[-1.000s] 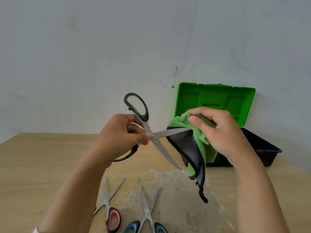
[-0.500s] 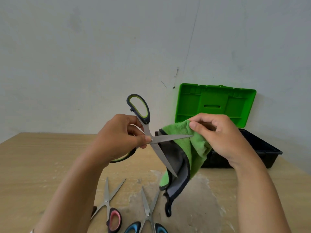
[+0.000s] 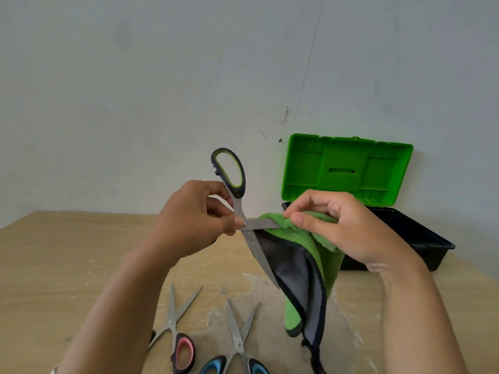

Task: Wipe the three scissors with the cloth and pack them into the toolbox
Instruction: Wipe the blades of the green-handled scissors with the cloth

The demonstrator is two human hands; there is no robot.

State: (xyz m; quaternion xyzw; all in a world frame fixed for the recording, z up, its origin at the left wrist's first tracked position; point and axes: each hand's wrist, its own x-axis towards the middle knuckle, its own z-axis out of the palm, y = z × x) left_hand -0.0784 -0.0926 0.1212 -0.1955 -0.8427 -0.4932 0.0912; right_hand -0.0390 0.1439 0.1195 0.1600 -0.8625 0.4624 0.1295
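A pale wall (image 3: 135, 103) stands behind a wooden table (image 3: 54, 265) with a worn, dusty patch in its middle. Near the front edge the pink scissors (image 3: 172, 322) lie flat, blades apart. Above them the left hand (image 3: 194, 220) grasps the green scissors (image 3: 237, 203) in the air, thumb and fingers pinching near the pivot; one loop points up and the blades are spread. The blue scissors (image 3: 237, 336) lie just right of the pink pair, also spread. The cloth (image 3: 297, 265), green with a grey side, is folded over the level blade and hangs down. The right hand (image 3: 351, 230) pinches the cloth around that blade. At the wall the toolbox (image 3: 418, 233) stands with its green lid (image 3: 345, 168) raised.
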